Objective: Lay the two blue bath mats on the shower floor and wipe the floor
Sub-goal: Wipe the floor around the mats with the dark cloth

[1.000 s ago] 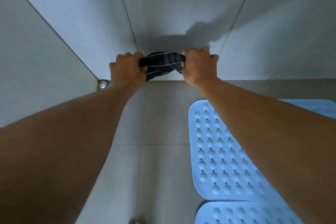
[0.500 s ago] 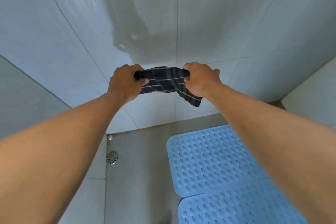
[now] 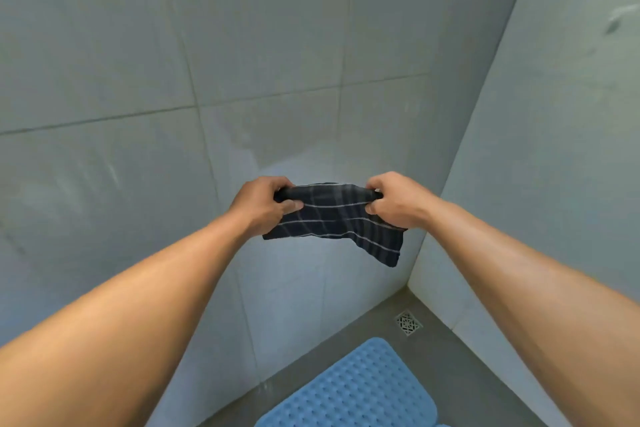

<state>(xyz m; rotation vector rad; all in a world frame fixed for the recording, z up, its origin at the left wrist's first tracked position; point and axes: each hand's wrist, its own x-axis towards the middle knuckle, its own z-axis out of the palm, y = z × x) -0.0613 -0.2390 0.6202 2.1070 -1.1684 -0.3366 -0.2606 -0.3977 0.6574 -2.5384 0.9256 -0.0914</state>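
Observation:
A dark navy cloth (image 3: 334,218) with thin white stripes hangs in the air in front of the tiled wall, stretched between both hands. My left hand (image 3: 265,206) grips its left end and my right hand (image 3: 398,203) grips its right end, with a loose corner drooping below the right hand. One blue bath mat (image 3: 360,392) with raised bumps lies flat on the grey shower floor (image 3: 460,371) at the bottom of the view. A sliver of a second blue mat (image 3: 443,425) shows at the bottom edge.
Pale tiled walls (image 3: 242,62) meet in a corner at the right. A square floor drain (image 3: 408,322) sits in that corner, just beyond the mat.
Both hands have lifted the cloth from floor level up in front of the wall. The view has tilted upward and swung right, so less of the mats shows.

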